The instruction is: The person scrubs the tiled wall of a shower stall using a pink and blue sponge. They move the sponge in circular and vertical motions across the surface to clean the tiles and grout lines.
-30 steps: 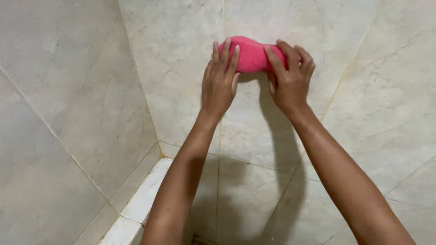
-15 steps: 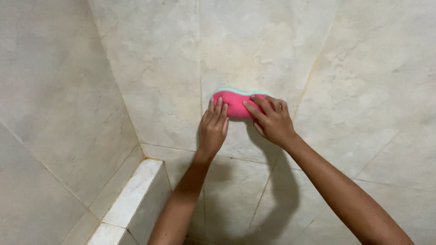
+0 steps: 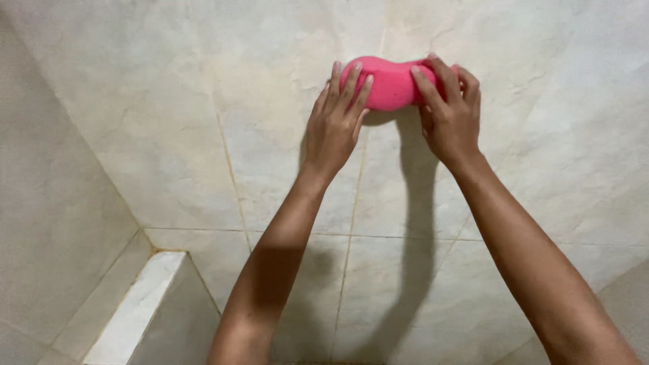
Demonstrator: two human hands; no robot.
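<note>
- Tiled wall (image 3: 169,135): pale beige marbled tiles with thin grout lines; a white ledge (image 3: 132,314) meets it low on the left.
- Left hand (image 3: 334,125): fingers spread flat, tips laid over the sponge's left end.
- Right hand (image 3: 449,115): fingers curled over its right end.
- Sponge (image 3: 389,84): bright pink, rounded, slightly waisted, pressed against the wall high up.

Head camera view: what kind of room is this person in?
Probably a tiled bathroom or shower stall: pale marbled wall tiles with grout lines, a low tiled ledge in the corner, and both hands pressing a pink sponge to the wall.
</note>
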